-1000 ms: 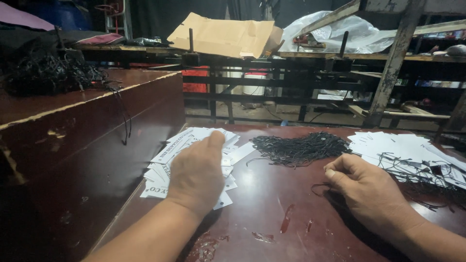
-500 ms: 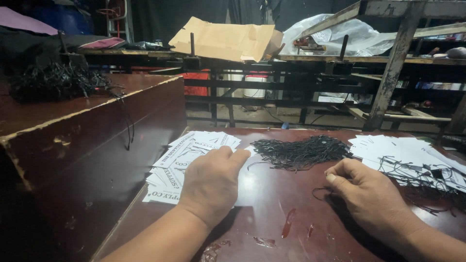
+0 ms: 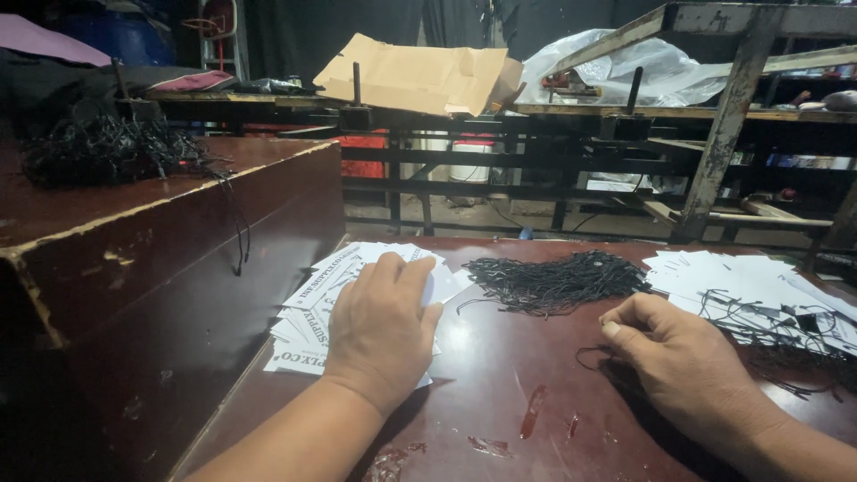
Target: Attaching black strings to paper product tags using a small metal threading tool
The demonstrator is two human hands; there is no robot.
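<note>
While the left hand [image 3: 379, 330] is laid flat and open on the fanned white paper tags [image 3: 312, 303], a thin black string [image 3: 594, 355] is pinched in the half-curled right hand [image 3: 683, 361]. Further strings [image 3: 558, 281] are heaped just ahead, between both hands, nearer the right; bare tabletop [image 3: 518, 384] is left between them.

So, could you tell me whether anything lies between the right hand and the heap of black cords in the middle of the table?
Nothing visible does. The right hand rests on the dark red table just below the loose heap of thin black cords, with only bare tabletop between them. The left hand lies apart, on the fanned white paper tags.
</note>
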